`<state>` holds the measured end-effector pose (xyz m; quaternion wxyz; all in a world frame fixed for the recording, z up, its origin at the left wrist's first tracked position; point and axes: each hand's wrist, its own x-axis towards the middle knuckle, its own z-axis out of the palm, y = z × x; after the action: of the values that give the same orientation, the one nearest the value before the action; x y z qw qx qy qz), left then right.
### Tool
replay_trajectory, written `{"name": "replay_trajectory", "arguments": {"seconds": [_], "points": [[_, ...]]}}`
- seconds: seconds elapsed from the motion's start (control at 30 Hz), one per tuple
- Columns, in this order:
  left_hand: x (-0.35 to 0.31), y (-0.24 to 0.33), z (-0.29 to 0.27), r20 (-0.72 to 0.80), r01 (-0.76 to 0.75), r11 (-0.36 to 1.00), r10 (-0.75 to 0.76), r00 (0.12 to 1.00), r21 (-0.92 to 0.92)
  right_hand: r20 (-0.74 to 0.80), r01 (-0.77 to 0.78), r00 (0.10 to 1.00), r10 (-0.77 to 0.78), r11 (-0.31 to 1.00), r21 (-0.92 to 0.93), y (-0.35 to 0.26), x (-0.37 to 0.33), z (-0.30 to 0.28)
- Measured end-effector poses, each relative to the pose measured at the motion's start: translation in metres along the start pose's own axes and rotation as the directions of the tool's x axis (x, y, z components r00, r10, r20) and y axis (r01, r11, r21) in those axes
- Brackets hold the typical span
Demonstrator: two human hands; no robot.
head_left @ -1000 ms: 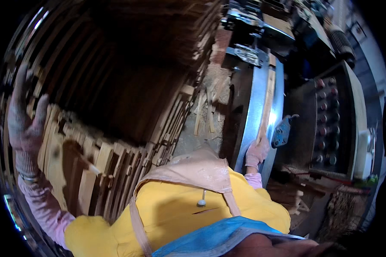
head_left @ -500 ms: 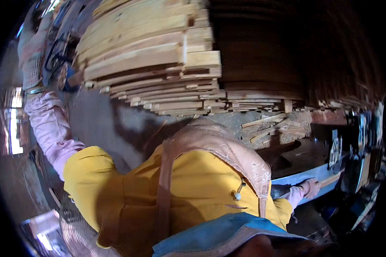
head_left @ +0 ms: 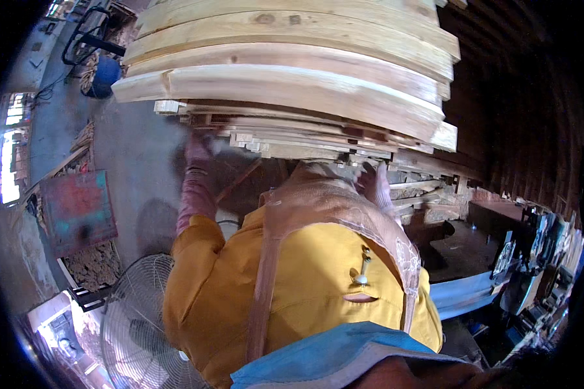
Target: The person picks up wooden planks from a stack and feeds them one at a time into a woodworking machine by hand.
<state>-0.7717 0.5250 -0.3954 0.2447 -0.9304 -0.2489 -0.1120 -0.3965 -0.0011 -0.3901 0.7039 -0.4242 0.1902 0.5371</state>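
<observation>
A tall stack of pale wooden boards (head_left: 285,32) stands right in front of me, its near ends uneven. My left hand (head_left: 200,144) is at the left part of the stack's near side, under the overhanging top board (head_left: 272,87); its fingers are blurred and in shadow. My right hand (head_left: 372,180) is near the lower boards further right, close to my brown apron (head_left: 318,194). The boards and shadow partly hide its fingers, so their grip does not show.
A darker wood stack (head_left: 499,117) rises at the right, above scrap wood strips (head_left: 422,194). A machine table with a blue-grey edge (head_left: 461,295) is at lower right. On the left are a fan (head_left: 143,330), a blue drum (head_left: 102,76) and a red-green panel (head_left: 78,211).
My left arm has come down from far out on the left to the stack. My right hand has left the wood piece at the machine table and moved to the stack. The view has shifted.
</observation>
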Motion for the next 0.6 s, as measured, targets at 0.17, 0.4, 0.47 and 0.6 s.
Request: {"name": "replay_trajectory", "arguments": {"seconds": [0.17, 0.4, 0.47, 0.6], "points": [[0.038, 0.07, 0.031, 0.56, -0.053, 0.973, 0.172, 0.81, -0.223, 0.039, 0.018, 0.999, -0.03, 0.962, 0.271, 0.024, 0.034, 0.045], [0.071, 0.048, 0.042, 0.728, -0.09, 0.98, 0.193, 0.657, -0.179, -0.128, 0.122, 0.989, -0.08, 0.922, 0.367, 0.026, 0.054, 0.057], [0.075, 0.05, 0.038, 0.7, -0.077, 0.983, 0.173, 0.693, -0.168, 0.006, 0.123, 0.991, -0.137, 0.909, 0.398, 0.043, 0.082, 0.026], [0.057, 0.057, 0.033, 0.736, -0.012, 0.989, 0.117, 0.667, -0.146, -0.015, 0.212, 0.975, -0.22, 0.921, 0.326, 0.038, 0.083, 0.022]]}}
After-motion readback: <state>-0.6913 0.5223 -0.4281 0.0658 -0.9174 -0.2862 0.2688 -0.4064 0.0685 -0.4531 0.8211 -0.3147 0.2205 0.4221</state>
